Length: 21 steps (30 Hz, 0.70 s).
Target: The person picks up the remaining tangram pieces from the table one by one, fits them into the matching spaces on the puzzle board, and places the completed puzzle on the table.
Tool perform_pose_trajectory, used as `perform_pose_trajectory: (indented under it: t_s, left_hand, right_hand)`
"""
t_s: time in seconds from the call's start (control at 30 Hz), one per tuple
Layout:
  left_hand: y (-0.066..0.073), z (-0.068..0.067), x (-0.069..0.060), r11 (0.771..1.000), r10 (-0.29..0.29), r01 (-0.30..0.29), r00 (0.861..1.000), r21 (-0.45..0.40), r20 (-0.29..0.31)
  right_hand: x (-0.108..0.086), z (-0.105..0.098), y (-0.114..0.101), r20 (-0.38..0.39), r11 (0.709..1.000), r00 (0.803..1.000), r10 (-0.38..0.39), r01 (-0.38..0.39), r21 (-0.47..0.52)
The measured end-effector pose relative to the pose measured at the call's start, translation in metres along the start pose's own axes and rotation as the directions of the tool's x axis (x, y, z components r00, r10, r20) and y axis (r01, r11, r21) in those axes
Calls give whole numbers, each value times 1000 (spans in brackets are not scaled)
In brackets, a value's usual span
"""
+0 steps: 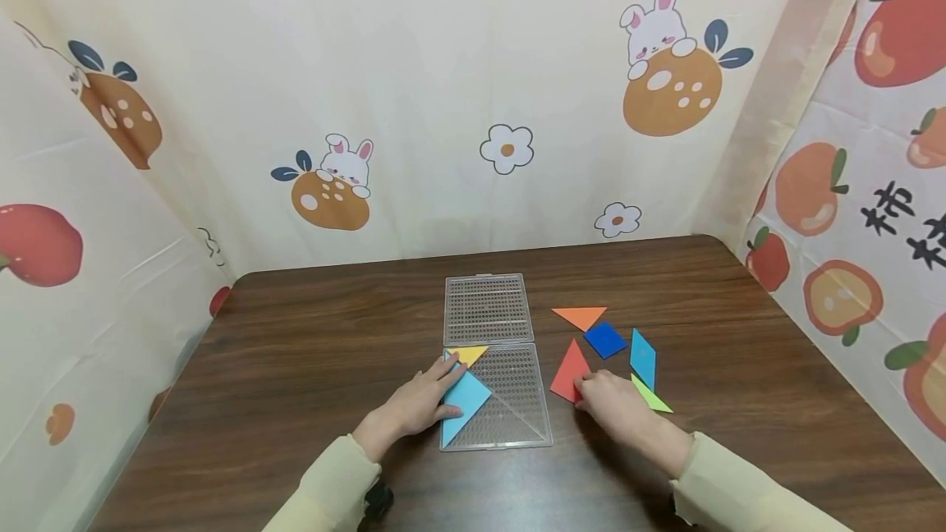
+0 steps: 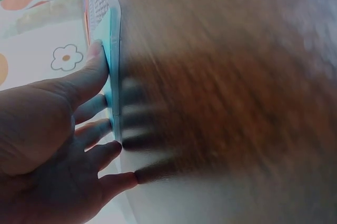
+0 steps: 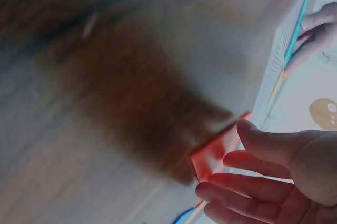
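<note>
My left hand (image 1: 417, 402) lies with spread fingers on the large light blue triangle (image 1: 467, 401), which is in the near half of a clear gridded case (image 1: 517, 421). In the left wrist view, the thumb of the left hand (image 2: 58, 129) rests on the blue piece (image 2: 107, 29). A yellow triangle (image 1: 467, 354) touches the case's upper left corner area, by the fingertips. Right of the case, my right hand (image 1: 617, 407) pinches the lower right of a red triangle (image 1: 569, 372). The right wrist view shows thumb and fingers of the right hand (image 3: 274, 174) around the red piece (image 3: 210, 153).
Right of the case lie an orange triangle (image 1: 580, 317), a dark blue square (image 1: 605, 341), a blue parallelogram (image 1: 643, 358) and a light green triangle (image 1: 650, 395). The case's far half (image 1: 488, 310) lies flat on the brown table (image 1: 318, 335). Printed curtains hang behind the table and at both sides.
</note>
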State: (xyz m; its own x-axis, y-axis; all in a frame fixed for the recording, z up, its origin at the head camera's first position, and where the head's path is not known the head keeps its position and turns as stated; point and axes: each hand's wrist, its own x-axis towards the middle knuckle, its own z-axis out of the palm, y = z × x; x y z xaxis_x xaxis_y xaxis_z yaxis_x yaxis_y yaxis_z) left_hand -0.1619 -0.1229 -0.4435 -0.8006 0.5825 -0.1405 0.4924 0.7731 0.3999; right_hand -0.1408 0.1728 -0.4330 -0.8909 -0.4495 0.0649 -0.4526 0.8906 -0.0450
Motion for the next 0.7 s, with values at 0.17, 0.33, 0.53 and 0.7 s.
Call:
perform_pose_trajectory:
  t_s: [0.17,0.33,0.53,0.7]
  left_hand:
    - [-1,0,1,1000,-11,11,1000,4,3]
    - [-1,1,1,1000,-10,10,1000,11,0]
    - [-1,1,0,1000,-3,3,1000,11,-2]
    - [-1,1,0,1000,-6,6,1000,16,0]
  right_hand:
    - [3,-6,16,30,989,995,-94,90,113]
    - [7,-13,34,125,950,969,-212,174,258]
    - [11,-17,49,167,922,945,-281,217,320]
    - [14,-18,56,178,904,926,-332,258,341]
